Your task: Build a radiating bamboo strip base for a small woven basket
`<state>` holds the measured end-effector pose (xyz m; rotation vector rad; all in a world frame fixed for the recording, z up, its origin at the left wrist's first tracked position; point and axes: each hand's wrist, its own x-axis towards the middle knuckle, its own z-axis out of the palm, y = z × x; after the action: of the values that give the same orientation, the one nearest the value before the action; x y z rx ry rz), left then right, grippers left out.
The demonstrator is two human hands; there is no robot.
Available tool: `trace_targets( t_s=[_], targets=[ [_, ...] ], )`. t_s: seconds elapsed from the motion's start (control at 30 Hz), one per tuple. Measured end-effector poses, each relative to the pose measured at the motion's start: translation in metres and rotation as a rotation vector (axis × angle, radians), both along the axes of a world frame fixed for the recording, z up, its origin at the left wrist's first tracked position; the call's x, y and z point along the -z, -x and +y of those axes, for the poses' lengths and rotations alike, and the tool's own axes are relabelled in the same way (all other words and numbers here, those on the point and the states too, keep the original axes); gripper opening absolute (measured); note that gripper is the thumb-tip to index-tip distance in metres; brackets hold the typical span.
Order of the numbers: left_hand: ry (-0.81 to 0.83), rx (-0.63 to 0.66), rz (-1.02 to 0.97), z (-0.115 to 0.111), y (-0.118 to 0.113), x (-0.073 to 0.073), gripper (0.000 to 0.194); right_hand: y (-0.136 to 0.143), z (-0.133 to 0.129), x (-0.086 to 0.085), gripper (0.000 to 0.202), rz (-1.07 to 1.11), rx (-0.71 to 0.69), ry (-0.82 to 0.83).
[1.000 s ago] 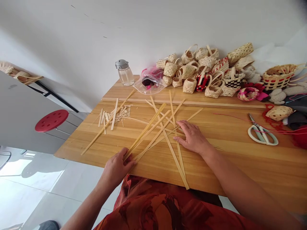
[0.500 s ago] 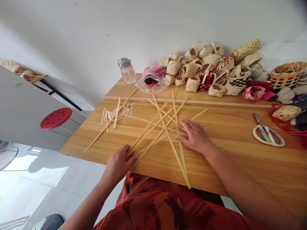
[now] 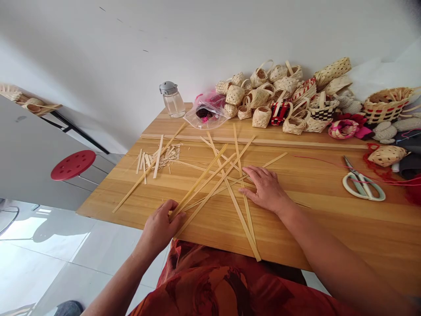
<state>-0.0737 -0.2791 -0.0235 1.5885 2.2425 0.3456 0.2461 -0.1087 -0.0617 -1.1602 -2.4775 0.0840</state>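
Note:
My left hand (image 3: 162, 224) is at the table's near edge, with thumb and fingers closed round the lower end of a flat bamboo strip (image 3: 199, 181). A second strip (image 3: 210, 178) runs close beside it; whether the hand grips that one too is hard to tell. My right hand (image 3: 264, 188) lies flat, fingers apart, its fingertips on a loose lattice of crossed strips (image 3: 240, 213). Several strips overlap there at different angles, and one long crossed strip (image 3: 203, 199) slants down to the near edge.
Scissors (image 3: 363, 182) lie at the right. Small woven baskets (image 3: 262, 117) are heaped along the wall, beside a plastic bag (image 3: 200, 120) and a bottle (image 3: 174, 104). Short offcuts (image 3: 169, 156) and a long strip (image 3: 131, 191) lie at the left. A red stool (image 3: 73, 165) stands beyond.
The held strip has slid back slightly toward me with my left hand. My right hand stays resting on the crossed strips. The whole view has shifted a little.

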Motion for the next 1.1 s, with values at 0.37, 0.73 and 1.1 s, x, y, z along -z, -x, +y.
trace_targets(
  t_s=[0.37, 0.73, 1.1],
  targets=[
    [0.028, -0.037, -0.108, -0.002, 0.001, -0.006, 0.032, 0.000, 0.000, 0.003, 0.065, -0.004, 0.009, 0.012],
    [-0.057, -0.106, -0.148, -0.002, 0.010, -0.007, 0.035, 0.000, 0.001, 0.005, 0.063, 0.000, 0.012, 0.012],
    [-0.110, -0.116, -0.273, -0.004, 0.034, 0.006, 0.038, -0.001, 0.001, 0.003, 0.061, -0.005, 0.010, 0.029]
  ],
)
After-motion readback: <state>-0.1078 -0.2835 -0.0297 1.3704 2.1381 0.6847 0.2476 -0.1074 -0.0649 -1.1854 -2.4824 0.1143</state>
